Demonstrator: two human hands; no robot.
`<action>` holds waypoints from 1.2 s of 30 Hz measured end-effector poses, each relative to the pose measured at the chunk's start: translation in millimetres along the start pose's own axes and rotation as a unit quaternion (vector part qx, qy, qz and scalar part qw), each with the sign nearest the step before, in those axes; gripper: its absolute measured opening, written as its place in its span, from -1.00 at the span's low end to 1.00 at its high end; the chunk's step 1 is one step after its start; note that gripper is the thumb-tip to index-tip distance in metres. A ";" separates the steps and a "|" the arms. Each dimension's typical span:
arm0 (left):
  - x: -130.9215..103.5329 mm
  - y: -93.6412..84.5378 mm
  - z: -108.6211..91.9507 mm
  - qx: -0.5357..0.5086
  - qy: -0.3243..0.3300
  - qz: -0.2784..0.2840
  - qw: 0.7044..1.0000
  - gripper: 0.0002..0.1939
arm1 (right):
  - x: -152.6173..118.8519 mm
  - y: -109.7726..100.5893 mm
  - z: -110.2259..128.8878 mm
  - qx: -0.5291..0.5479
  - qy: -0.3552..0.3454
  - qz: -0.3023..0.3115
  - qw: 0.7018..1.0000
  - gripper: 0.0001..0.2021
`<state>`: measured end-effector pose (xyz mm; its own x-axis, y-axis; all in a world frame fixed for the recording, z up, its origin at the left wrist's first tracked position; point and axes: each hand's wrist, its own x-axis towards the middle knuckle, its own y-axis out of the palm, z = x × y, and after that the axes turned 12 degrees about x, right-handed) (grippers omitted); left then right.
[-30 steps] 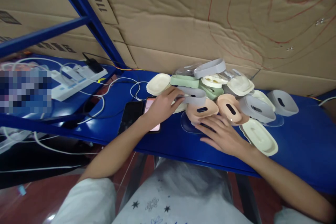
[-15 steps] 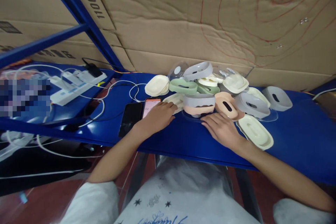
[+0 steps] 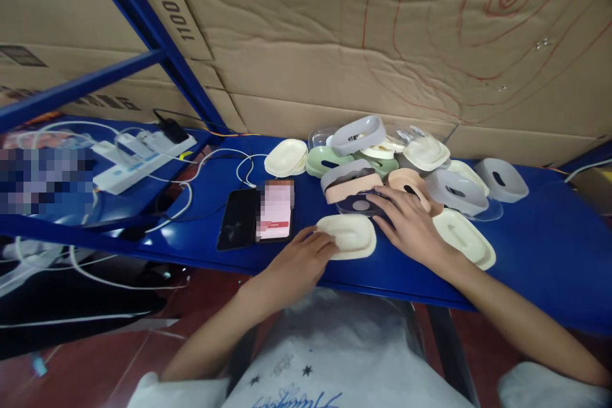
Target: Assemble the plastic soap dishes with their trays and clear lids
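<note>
My left hand (image 3: 308,260) has its fingers closed on the left edge of a cream oval tray (image 3: 351,234), flat near the front of the blue table. My right hand (image 3: 405,220) is open, fingers stretched out and thumb apart, at the right side of a clear plastic cover (image 3: 347,207). Resting on that cover is a peach wavy-edged frame (image 3: 351,189), tilted, with a grey frame (image 3: 347,171) against it; the right fingertips reach its right end. Beside the right hand lie a peach slotted dish (image 3: 404,180) and another cream tray (image 3: 463,239).
Behind is a heap with a green slotted dish (image 3: 325,159), a grey ring (image 3: 358,134) and cream trays (image 3: 285,157). Grey slotted dishes (image 3: 502,180) stand to the right. Two phones (image 3: 238,219) lie at left, near white cables and a power strip (image 3: 143,162). Cardboard (image 3: 296,44) walls the back.
My left hand has drawn the cream tray toward me and to the right, uncovering the phone. My right hand has shifted slightly up and right. The peach and grey frames have tilted and moved left.
</note>
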<state>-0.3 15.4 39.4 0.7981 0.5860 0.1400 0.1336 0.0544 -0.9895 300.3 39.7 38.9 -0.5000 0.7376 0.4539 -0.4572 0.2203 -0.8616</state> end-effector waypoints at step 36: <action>-0.2 28.5 4.6 -0.152 -0.002 -0.104 0.983 -0.11 | -34.8 28.8 73.8 0.081 -0.079 0.083 0.990 -0.66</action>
<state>0.8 20.6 10.9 0.7329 0.5910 0.3370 0.4630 -0.0704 -0.8835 250.2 -26.8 15.0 -0.6810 0.6429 0.3505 -0.4648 -0.0096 -0.8854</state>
